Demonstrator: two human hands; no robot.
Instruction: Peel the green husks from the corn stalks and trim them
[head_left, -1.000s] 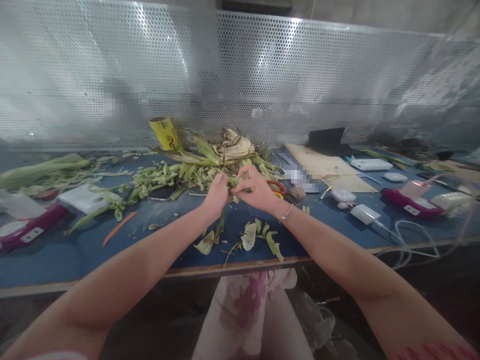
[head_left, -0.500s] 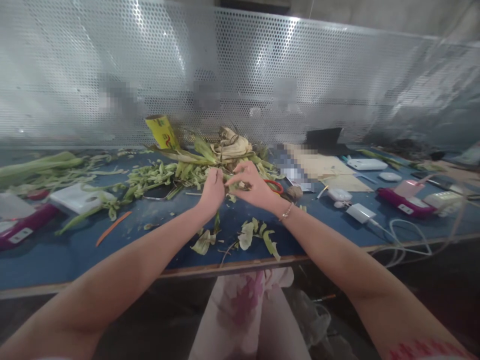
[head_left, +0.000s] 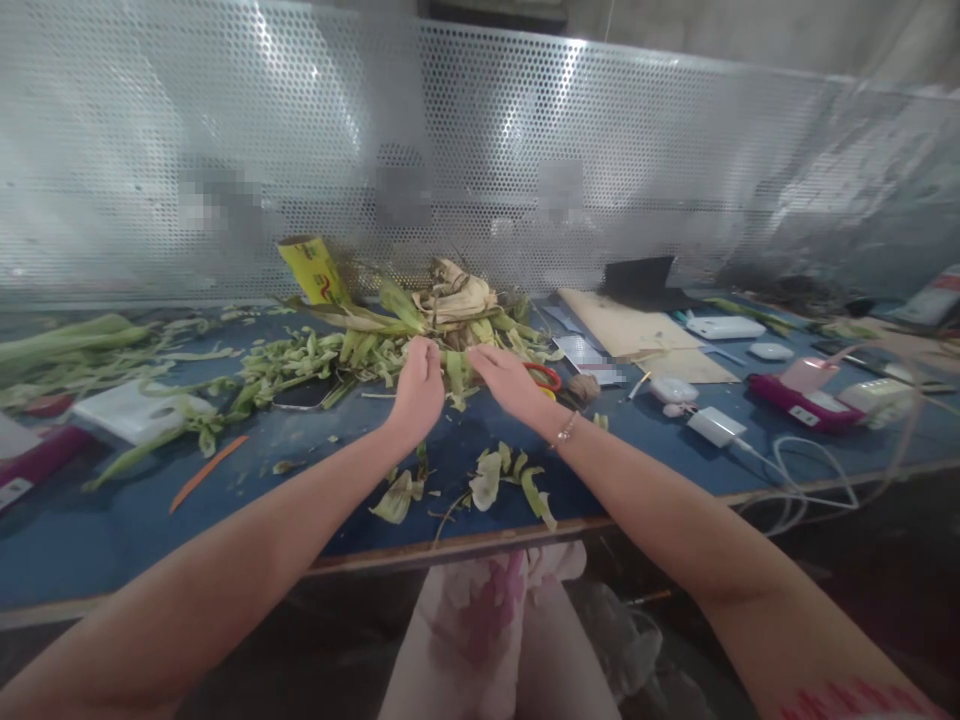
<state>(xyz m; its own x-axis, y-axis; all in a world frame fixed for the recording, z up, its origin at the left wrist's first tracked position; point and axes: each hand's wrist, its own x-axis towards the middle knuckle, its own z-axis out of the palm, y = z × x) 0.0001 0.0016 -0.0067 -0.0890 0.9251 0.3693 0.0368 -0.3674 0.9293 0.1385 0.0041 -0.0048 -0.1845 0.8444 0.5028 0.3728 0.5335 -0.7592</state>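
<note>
Above the blue table, my left hand (head_left: 421, 385) is closed, thumb against the curled fingers. It pinches one end of a pale green husk strip (head_left: 455, 368) that spans the gap between my hands. My right hand (head_left: 510, 378), with a bracelet on the wrist, has its fingers pressed together at the strip's other end; the fingertips are partly hidden. Behind my hands lies a heap of green leaves and dried husks (head_left: 457, 293). Red-handled scissors (head_left: 551, 377) and a brown lump (head_left: 583, 387) lie beside my right hand. Torn husk pieces (head_left: 487, 480) rest near the table's front edge.
A yellow tube (head_left: 315, 272) leans by the perforated metal screen (head_left: 480, 130). To the left are a phone (head_left: 304, 393), an orange strip (head_left: 208, 473) and a white box (head_left: 139, 410). Cardboard (head_left: 637, 340), a charger (head_left: 716, 425) and a purple power strip (head_left: 806, 405) lie right.
My hands have moved slightly apart, and the green strip now shows between them. My right hand's spread, arched fingers have straightened and come together. The view has shifted a little.
</note>
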